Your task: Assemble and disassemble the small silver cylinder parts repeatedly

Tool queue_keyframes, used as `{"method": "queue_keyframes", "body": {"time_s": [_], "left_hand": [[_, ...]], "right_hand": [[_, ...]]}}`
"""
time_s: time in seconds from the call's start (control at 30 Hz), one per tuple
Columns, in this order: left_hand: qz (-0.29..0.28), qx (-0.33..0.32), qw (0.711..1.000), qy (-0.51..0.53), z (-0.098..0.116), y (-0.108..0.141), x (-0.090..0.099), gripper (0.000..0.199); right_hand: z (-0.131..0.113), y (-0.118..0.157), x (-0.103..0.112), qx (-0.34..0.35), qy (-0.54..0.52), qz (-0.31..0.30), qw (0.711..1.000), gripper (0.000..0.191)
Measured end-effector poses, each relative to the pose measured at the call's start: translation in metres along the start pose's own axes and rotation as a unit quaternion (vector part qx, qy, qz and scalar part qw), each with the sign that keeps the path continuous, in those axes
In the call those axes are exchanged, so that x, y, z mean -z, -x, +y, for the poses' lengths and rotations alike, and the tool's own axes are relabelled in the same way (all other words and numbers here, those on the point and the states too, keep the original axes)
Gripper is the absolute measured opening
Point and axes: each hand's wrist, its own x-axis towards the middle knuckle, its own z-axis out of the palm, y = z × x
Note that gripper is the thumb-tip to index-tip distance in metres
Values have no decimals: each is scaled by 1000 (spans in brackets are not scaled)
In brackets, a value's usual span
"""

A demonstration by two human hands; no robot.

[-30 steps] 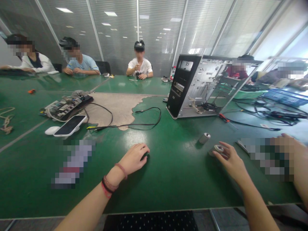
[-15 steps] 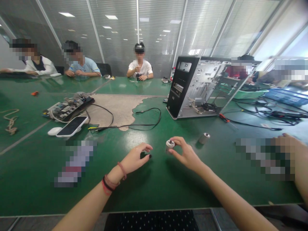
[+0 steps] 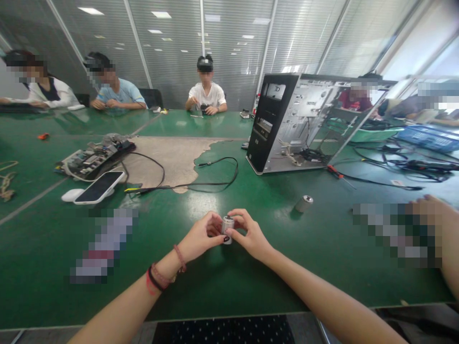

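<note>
While hands (image 3: 249, 235) meet, both pinch metal cylinder (image 3: 227, 230)

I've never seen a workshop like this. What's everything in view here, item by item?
held metal cylinder: 1, silver, between both hands
second metal cylinder: 1, silver, on the table, right of the hands
open computer case: 1, black and silver, beyond it
circuit board: 1, dark, far left
smartphone: 1, black and white, near the board
black cable: 1, black, mid-table
screwdriver: 1, red handle, by the case
crate: 1, blue, far right
green table: 1, green, under everything
seated people: at least 4, beyond the table
left hand: 1, on the held cylinder
right hand: 1, on the held cylinder
</note>
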Motion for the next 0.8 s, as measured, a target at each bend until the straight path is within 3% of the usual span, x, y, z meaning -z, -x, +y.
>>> {"method": "queue_keyframes", "body": {"time_s": [0.23,0.47,0.8], "left_hand": [[1,1,999,33,-2,-1,-4,33],[-14,32,993,113,3,-4,0,38],[-26,60,980,186,9,-1,-1,36]], "right_hand": [[-9,-2,1,19,77,1,997,34],[-14,-1,7,-32,-12,-27,999,31],[-9,-5,2,-79,-137,-5,987,28]]}}
